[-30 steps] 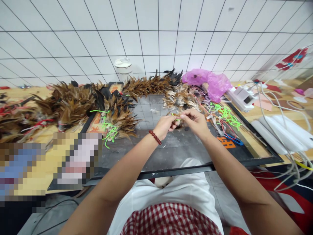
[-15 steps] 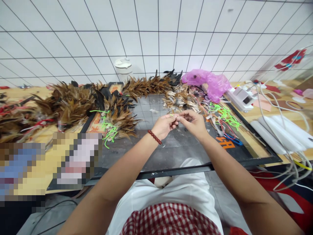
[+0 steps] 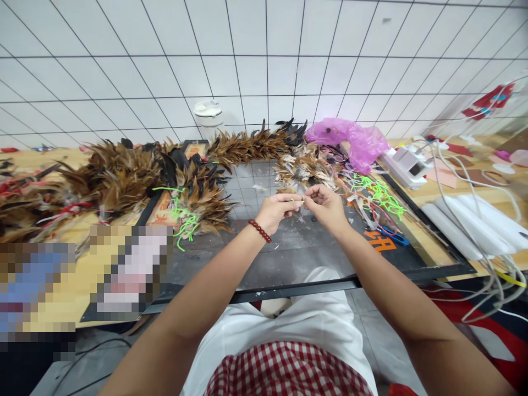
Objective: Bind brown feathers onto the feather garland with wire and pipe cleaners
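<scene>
Head view: two bare hands meet over a dark glass panel, with feather bundles lying around its far side.
Left hand: fingers curled in, thumb pressed down on a short bit of green string; a bead bracelet circles the wrist.
Right hand: thumb and forefinger pinched together at the string's right end, the other fingers loosely bent.
Green string: between the two sets of fingertips, above the panel; whether it is knotted or carries anything is too small to tell.
Slip risk: so little string shows that the pinch could lose it, likely from a sharp pull or a weak hold at the right end.
Pale feathers: just beyond the hands; a knuckle pushed forward could ruffle them, or stray barbs could get caught in the string.
String heap: loose green strands right of the hands, beside white and red scraps; dragging one strand out might tangle the others.
Brown feathers: left of the hands, with green cord trailing from them; a sweeping left forearm could snag that cord.
Blue tool: near the right forearm, where a careless elbow might knock it.
</scene>
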A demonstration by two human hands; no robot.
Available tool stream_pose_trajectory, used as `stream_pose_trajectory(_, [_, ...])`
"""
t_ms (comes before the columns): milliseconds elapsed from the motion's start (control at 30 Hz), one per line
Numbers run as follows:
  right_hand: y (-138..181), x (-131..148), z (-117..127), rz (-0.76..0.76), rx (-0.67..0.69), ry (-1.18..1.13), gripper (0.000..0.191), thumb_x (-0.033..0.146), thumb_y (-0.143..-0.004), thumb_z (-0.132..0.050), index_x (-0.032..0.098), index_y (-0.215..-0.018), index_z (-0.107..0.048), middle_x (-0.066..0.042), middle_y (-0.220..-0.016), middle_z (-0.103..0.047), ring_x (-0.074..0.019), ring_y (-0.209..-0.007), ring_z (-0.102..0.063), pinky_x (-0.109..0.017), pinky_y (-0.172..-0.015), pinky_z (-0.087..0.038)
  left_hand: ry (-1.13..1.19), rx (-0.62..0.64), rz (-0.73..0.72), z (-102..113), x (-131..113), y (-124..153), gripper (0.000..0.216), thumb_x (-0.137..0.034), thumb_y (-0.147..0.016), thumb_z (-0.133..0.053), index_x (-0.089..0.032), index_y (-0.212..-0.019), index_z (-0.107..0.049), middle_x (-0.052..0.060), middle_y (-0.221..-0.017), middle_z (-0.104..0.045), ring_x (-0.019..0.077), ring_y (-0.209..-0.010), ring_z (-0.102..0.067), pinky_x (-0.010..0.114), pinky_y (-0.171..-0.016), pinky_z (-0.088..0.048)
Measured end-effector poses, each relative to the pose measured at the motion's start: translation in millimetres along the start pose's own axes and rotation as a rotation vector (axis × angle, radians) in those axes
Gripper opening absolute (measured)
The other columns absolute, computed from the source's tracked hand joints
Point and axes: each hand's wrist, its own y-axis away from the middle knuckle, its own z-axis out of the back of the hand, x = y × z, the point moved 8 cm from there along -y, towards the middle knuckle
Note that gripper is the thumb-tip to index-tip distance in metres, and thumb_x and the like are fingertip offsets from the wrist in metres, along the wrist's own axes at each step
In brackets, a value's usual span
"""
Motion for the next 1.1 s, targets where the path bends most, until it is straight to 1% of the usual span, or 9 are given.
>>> stream_pose_trajectory(67, [0.1, -1.1, 0.2, 0.002, 0.003, 0.01, 0.021, 0.037, -0.075, -0.067, 0.019, -0.084, -0.059, 0.002, -0.067, -0.06, -0.0105, -0.057, -0.057, -0.024, -0.056, -0.047, -0.081, -0.004, -0.055, -0.1, -2.7, -0.3, 0.022, -0.015, -0.057, -0.077, -0.011, -0.079, -0.072, 0.003, -0.068, -0.066, 0.0075, -0.057, -0.055, 0.019, -0.05, -0.036])
stream_pose_trajectory(133, [0.1, -1.9, 0.3, -0.002, 0.004, 0.002, 0.021, 0.035, -0.075, -0.067, 0.019, -0.086, -0.061, 0.003, -0.067, -0.06, -0.0102, -0.057, -0.056, -0.024, -0.056, -0.046, -0.226, -0.011, -0.184, -1.6, -11.9, 2.5, 0.018, -0.015, -0.06, -0.074, -0.014, -0.079, -0.072, 0.002, -0.066, -0.064, 0.0098, -0.06, -0.056, 0.021, -0.055, -0.04])
stream_pose_trajectory(267, [-0.3, -2.4, -1.6, -0.019, 0.032, -0.056, 0.019, 0.032, -0.073, -0.066, 0.019, -0.086, -0.061, 0.004, -0.065, -0.059, -0.009, -0.054, -0.055, -0.023, -0.053, -0.046, -0.717, 0.023, -0.622, -20.9, -40.9, 26.0, 0.013, -0.016, -0.07, -0.067, -0.022, -0.081, -0.073, 0.007, -0.083, -0.068, 0.017, -0.083, -0.059, 0.029, -0.078, -0.045])
stream_pose_trajectory(400, [-0.3, -4.4, -2.7, -0.098, 0.027, -0.157, 0.022, 0.035, -0.07, -0.069, 0.019, -0.082, -0.06, 0.006, -0.057, -0.056, -0.0082, -0.047, -0.052, -0.022, -0.047, -0.045, -0.982, 0.032, -0.789, -32.6, -48.1, 43.0, 0.016, -0.02, -0.081, -0.057, -0.023, -0.085, -0.073, 0.01, -0.087, -0.067, 0.0205, -0.088, -0.058, 0.033, -0.087, -0.042])
stream_pose_trajectory(500, [1.2, -4.8, -5.6, -0.178, 0.018, -0.217, 0.028, 0.038, -0.066, -0.072, 0.019, -0.08, -0.058, 0.006, -0.054, -0.055, -0.0078, -0.043, -0.05, -0.021, -0.044, -0.043, -1.007, -0.042, -0.826, -26.5, -50.5, 42.7, 0.021, -0.021, -0.083, -0.054, -0.024, -0.09, -0.074, 0.01, -0.092, -0.068, 0.0207, -0.09, -0.059, 0.033, -0.089, -0.041])
stream_pose_trajectory(633, [4.0, -3.3, -10.4, -0.231, 0.018, -0.246, 0.032, 0.041, -0.065, -0.074, 0.018, -0.081, -0.057, 0.007, -0.053, -0.054, -0.0074, -0.042, -0.049, -0.02, -0.043, -0.04, -0.899, -0.133, -0.827, -11.6, -51.4, 34.1, 0.021, -0.021, -0.084, -0.053, -0.023, -0.09, -0.074, 0.009, -0.095, -0.069, 0.0181, -0.087, -0.06, 0.03, -0.086, -0.044])
stream_pose_trajectory(867, [7.3, 15.6, -11.3, 0.039, 0.065, -0.032, 0.031, 0.04, -0.078, -0.065, 0.02, -0.101, -0.064, 0.006, -0.058, -0.056, -0.0092, -0.049, -0.054, -0.022, -0.052, -0.043, -0.719, -0.204, -0.736, -0.7, -51.1, 27.1, 0.009, -0.02, -0.076, -0.064, -0.023, -0.076, -0.073, 0.005, -0.082, -0.069, 0.0168, -0.08, -0.061, 0.028, -0.083, -0.045])
stream_pose_trajectory(967, [8.2, 17.9, -10.9, 0.071, 0.075, 0.044, 0.029, 0.037, -0.081, -0.062, 0.019, -0.102, -0.068, 0.004, -0.059, -0.057, -0.0094, -0.05, -0.054, -0.023, -0.054, -0.044, -0.725, -0.204, -0.731, -1.4, -51.3, 27.8, 0.009, -0.019, -0.077, -0.063, -0.023, -0.076, -0.072, 0.004, -0.081, -0.069, 0.0161, -0.078, -0.061, 0.028, -0.083, -0.045])
stream_pose_trajectory(1100, [6.3, 16.0, -12.3, 0.084, 0.119, 0.098, 0.025, 0.037, -0.083, -0.059, 0.021, -0.098, -0.071, 0.0, -0.072, -0.066, -0.01, -0.053, -0.054, -0.024, -0.055, -0.044, -0.715, -0.196, -0.716, -0.2, -50.8, 27.2, 0.007, -0.018, -0.074, -0.066, -0.023, -0.072, -0.071, 0.003, -0.079, -0.069, 0.0165, -0.078, -0.06, 0.028, -0.082, -0.044])
